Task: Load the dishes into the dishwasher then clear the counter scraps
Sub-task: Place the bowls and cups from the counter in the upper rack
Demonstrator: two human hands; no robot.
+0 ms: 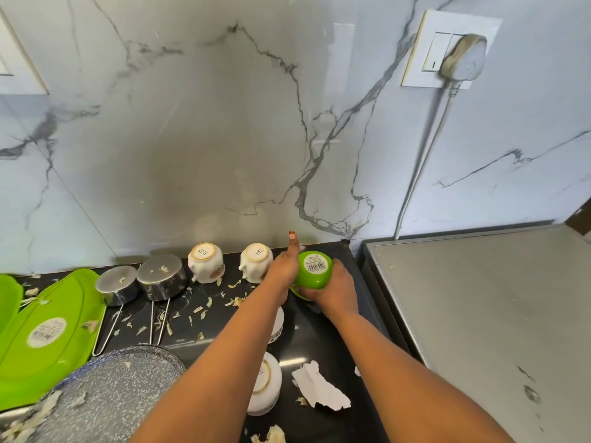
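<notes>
An upside-down green plastic cup (312, 270) with a barcode sticker sits at the back right of the black counter (307, 334). My right hand (332, 287) grips its lower rim from the right. My left hand (284, 266) lies against its left side, one finger pointing up at the wall. Two white cups (206, 263) (256, 262) stand upside down to the left. Two more white cups (264, 383) (277, 324) lie partly hidden under my left forearm. Pale vegetable scraps (236, 301) litter the counter.
Two inverted steel saucepans (161, 276) (116, 284) with wire handles sit left of the cups. Green plastic trays (51, 330) lie far left, a speckled pan (108, 398) lower left. Torn white paper (319, 391) lies near the front. A steel appliance top (479, 314) fills the right; its cord (422, 161) runs to a wall socket.
</notes>
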